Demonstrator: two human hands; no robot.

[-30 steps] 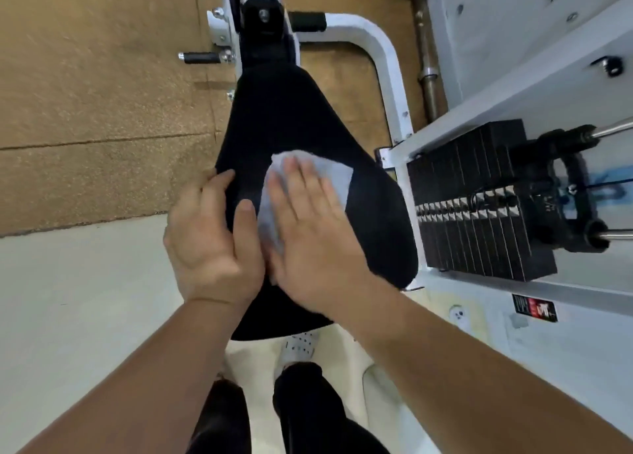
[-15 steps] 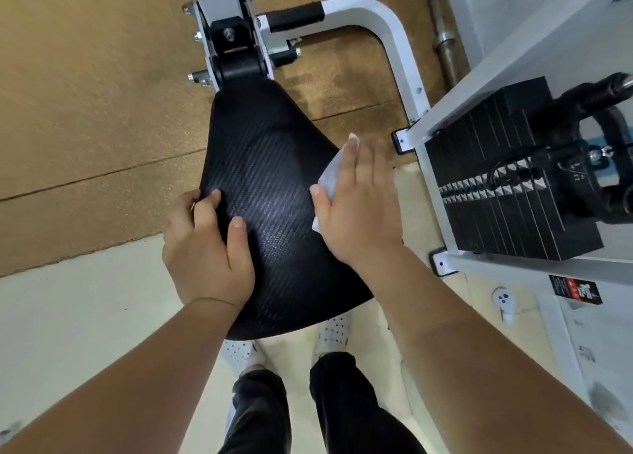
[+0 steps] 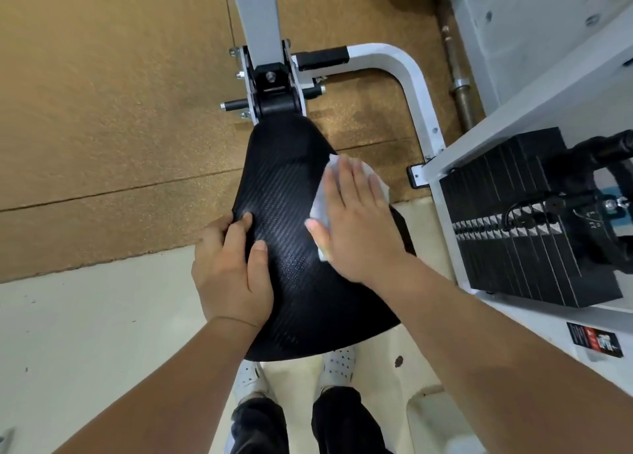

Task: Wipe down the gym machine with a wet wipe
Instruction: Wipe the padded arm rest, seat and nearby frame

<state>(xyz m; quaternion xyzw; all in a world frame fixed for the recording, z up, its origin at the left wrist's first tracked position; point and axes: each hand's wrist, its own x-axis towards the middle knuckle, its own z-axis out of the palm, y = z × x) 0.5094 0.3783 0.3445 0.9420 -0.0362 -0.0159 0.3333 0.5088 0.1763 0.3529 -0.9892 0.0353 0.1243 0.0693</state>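
Note:
A black textured seat pad (image 3: 291, 213) of the gym machine fills the middle of the view, fixed at its far end to a white frame post (image 3: 257, 14). My right hand (image 3: 356, 227) lies flat on the pad's right side, pressing a white wet wipe (image 3: 320, 200) against it; the wipe shows past my fingertips and beside my thumb. My left hand (image 3: 233, 265) grips the pad's left edge, thumb on top and fingers wrapped over the rim.
A black weight stack (image 3: 513, 220) in a white frame stands close on the right. A curved white tube (image 3: 404, 73) runs behind the pad. A metal bar (image 3: 455, 66) lies on the brown floor. My shoes (image 3: 335, 361) show below the pad.
My right hand with the wipe slid from the pad's middle to its right edge, then a little farther up. The view has shifted. My left hand kept hold of the left edge.

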